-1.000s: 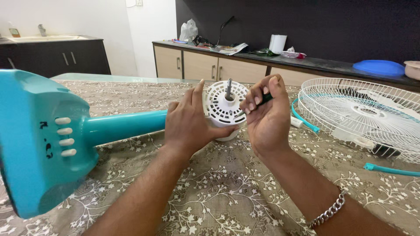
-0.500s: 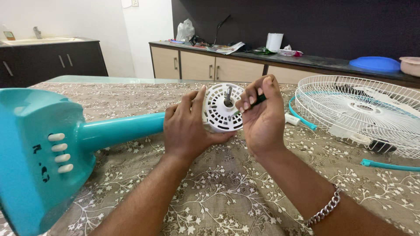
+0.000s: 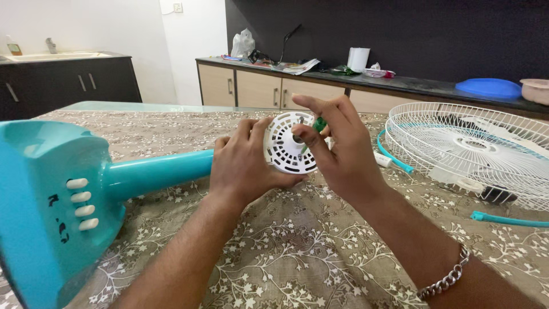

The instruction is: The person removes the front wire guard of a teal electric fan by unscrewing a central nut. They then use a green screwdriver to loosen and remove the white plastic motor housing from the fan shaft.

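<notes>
My left hand [image 3: 243, 163] wraps the side of the white plastic motor housing [image 3: 286, 146], a round slotted disc face with a metal shaft at its centre, fingers clamped on it. My right hand [image 3: 337, 151] pinches a green-handled screwdriver [image 3: 316, 127] between thumb and fingers; its tip is hidden against the face. The housing lies mid-table on the floral tablecloth [image 3: 297, 252], facing me. The smooth teal stand [image 3: 86, 189] runs left and nearer, cut off at the edge. A white wire grille [image 3: 486, 149] lies right.
</notes>
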